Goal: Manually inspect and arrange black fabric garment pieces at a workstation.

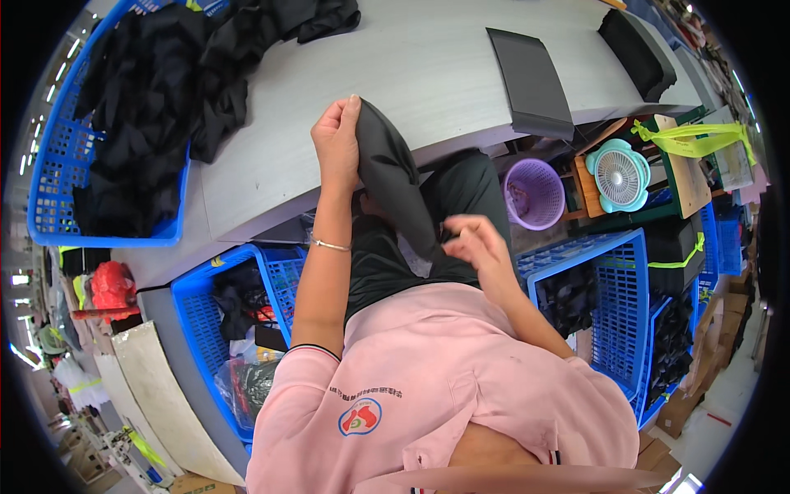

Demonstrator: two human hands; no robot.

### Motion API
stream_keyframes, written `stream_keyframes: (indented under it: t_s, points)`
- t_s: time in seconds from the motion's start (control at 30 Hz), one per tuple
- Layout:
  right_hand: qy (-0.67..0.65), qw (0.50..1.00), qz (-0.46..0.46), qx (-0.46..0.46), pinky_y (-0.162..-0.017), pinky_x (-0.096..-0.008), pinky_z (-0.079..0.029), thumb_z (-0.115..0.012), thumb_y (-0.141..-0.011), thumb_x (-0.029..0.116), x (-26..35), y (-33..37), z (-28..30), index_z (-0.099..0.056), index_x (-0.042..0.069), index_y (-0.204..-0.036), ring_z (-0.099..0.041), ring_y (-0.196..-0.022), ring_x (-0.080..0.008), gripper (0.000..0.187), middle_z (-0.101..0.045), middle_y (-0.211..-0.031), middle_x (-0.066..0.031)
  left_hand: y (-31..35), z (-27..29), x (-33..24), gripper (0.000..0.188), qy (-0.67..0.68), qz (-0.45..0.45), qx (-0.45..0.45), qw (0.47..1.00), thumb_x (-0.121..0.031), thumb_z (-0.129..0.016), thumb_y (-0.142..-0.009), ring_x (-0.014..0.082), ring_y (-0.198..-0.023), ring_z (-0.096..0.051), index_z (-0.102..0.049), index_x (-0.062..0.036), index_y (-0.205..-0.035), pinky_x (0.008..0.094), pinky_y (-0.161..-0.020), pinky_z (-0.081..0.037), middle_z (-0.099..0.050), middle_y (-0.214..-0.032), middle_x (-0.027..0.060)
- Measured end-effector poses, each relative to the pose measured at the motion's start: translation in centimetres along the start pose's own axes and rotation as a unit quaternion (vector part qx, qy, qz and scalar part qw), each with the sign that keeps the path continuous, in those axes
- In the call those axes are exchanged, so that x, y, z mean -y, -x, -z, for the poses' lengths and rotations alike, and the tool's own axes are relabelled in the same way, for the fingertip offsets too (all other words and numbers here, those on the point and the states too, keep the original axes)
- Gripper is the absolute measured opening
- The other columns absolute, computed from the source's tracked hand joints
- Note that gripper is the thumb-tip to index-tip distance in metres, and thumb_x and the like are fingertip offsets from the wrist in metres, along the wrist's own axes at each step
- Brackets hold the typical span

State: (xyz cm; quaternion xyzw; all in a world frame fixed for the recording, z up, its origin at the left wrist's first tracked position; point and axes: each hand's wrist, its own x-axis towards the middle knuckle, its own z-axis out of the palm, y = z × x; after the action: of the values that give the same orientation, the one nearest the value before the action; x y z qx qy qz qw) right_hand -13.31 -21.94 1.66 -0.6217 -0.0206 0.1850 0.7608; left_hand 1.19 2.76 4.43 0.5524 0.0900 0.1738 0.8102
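Grey worktable (428,74) fills the top of my view, its front edge curving from nine o'clock up toward two o'clock. From my seat at the feed, I see the left hand (336,144) raised near the centre, fingers and thumb closed in a pinch on the top corner of a dark garment (395,185). That cloth hangs from the pinch down toward five o'clock, over the lap, so I judge it is held high to let it drape straight. The right hand (477,243) sits just past centre toward four o'clock, fingers curled on the garment's lower end; it is blurred, so I cannot tell how firmly it grips. A thin bracelet (329,244) rings the left wrist.

At ten o'clock a blue basket (49,198) on the table holds a heap of black clothing (156,82), within the left arm's reach. A flat dark folded piece (531,78) lies at one o'clock. Below the table edge stand more blue crates, one (202,296) at eight o'clock and one (617,272) at four o'clock, with a purple bin (535,193) and a small teal fan (619,174) at three o'clock.
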Motion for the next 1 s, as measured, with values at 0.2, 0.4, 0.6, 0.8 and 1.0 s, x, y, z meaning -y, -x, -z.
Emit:
stream_keyframes:
  t_s: [0.2, 0.4, 0.6, 0.8, 1.0]
  points:
    - [0.226, 0.923, 0.261, -0.171, -0.096, -0.0361, -0.047, -0.063, -0.094, 0.017, 4.5, -6.8, -3.6, -0.049, -0.003, -0.128, -0.060, -0.111, -0.0274, 0.042, -0.060, -0.123, -0.0161, 5.9, -3.2, -1.2, 0.014, -0.165, -0.049, 0.102, 0.980, -0.013, -0.066, -0.095, 0.0025, -0.071, -0.049, -0.069, -0.0001, -0.088, 0.0207, -0.062, -0.041, -0.057, -0.073, -0.0064]
    - [0.048, 0.992, 0.113, -0.036, -0.066, -0.0249, -0.047, -0.064, -0.093, 0.009, 5.7, -9.7, -2.6, -0.066, -0.003, -0.095, -0.056, -0.073, -0.0073, 0.012, -0.066, -0.080, 0.0011, 6.5, -1.6, -2.4, 0.020, -0.086, -0.024, 0.056, 0.994, -0.018, -0.062, -0.097, 0.0051, -0.071, -0.056, -0.070, -0.0002, -0.090, 0.0213, -0.066, -0.046, -0.064, -0.079, -0.0013]
    - [-0.034, 0.991, 0.110, -0.062, -0.062, -0.0201, -0.045, -0.072, -0.089, 0.011, 4.8, -10.9, -2.7, -0.069, -0.003, -0.089, -0.053, -0.068, -0.0024, 0.014, -0.063, -0.071, 0.0041, 10.2, -0.3, 1.0, 0.023, 0.206, 0.396, 0.161, 0.880, -0.021, -0.060, -0.098, 0.0138, -0.093, -0.067, -0.065, -0.0028, -0.111, 0.0289, -0.081, -0.056, -0.069, -0.106, 0.0061]
    - [0.111, 0.988, 0.065, 0.083, -0.062, -0.0204, -0.046, -0.069, -0.093, 0.019, 1.4, -10.8, -4.2, -0.071, 0.000, -0.090, -0.055, -0.070, -0.0026, 0.020, -0.064, -0.073, 0.0022, 12.7, 0.0, 1.2, 0.029, 0.299, 0.438, 0.299, 0.793, -0.020, -0.061, -0.097, 0.0161, -0.099, -0.067, -0.062, -0.0019, -0.119, 0.0292, -0.086, -0.056, -0.066, -0.116, 0.0088]
    - [0.048, 0.984, -0.004, 0.174, -0.059, -0.0223, -0.046, -0.067, -0.091, 0.013, -1.0, -9.4, -6.1, -0.067, 0.000, -0.088, -0.058, -0.069, -0.0056, 0.013, -0.062, -0.071, -0.0001, 10.3, -3.9, -2.1, 0.037, 0.233, 0.455, 0.266, 0.817, -0.029, -0.052, -0.100, 0.0159, -0.099, -0.063, -0.057, -0.0036, -0.127, 0.0261, -0.086, -0.052, -0.064, -0.118, 0.0052]
